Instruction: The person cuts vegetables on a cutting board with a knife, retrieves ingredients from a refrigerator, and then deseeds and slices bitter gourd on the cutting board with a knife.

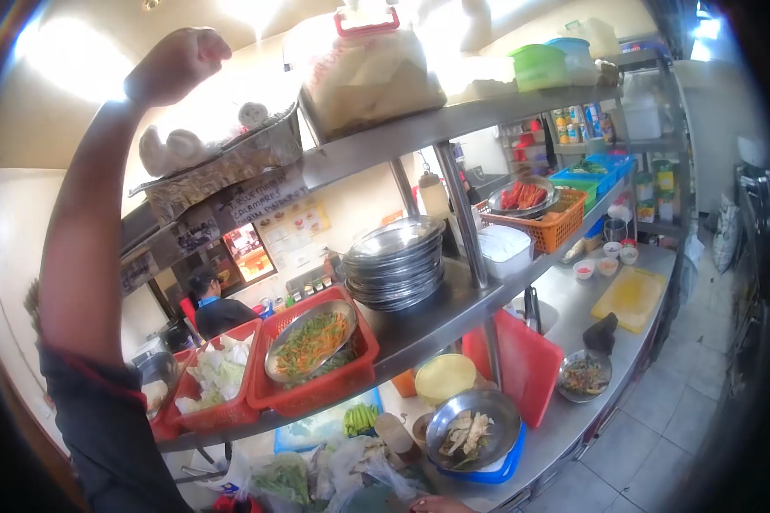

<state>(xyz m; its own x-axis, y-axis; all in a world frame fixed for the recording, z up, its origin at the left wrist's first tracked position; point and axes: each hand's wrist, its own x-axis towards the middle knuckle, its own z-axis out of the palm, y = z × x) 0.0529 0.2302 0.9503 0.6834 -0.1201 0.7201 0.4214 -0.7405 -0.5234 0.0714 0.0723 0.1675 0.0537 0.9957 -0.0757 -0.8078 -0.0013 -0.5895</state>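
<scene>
My left hand [180, 64] is raised high at the upper left, its fingers curled in and nothing visible in them. Just below it, on the top shelf, is a foil-covered tray [222, 167] with white rolls [180, 150] in it. At the bottom edge, only part of my right hand [441, 505] shows, and its fingers are mostly cut off. Near that hand are clear plastic bags [351, 466] with leafy greens [284, 479]. A metal bowl of sliced pale food [466, 434] stands just beyond, over a blue-rimmed container [512, 462].
Red baskets hold shredded vegetables [316, 342] and cabbage leaves [221, 372] on the middle shelf, beside stacked metal plates [393, 274]. A red cutting board [518, 368] leans by a shelf post [462, 214]. A yellow board [629, 299] lies farther right. Another person [222, 308] is behind the shelf.
</scene>
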